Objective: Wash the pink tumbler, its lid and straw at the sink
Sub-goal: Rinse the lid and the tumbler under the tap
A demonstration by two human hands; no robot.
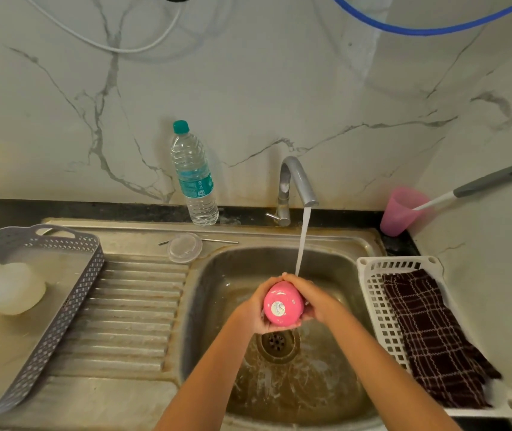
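Under the running tap water, both hands, left hand and right hand, wrap closed fingers around the round pink plastic tumbler, base toward the camera, probably for rinsing.

Pink tumbler held over the sink basin under running water, tipped so the round base faces the camera — a silvery sticker at its centre, both hands cupped round the sides. Clear round lid lying flat on the steel ledge behind the basin's left corner. Thin metal straw resting flat just behind the lid — partly hidden by it.
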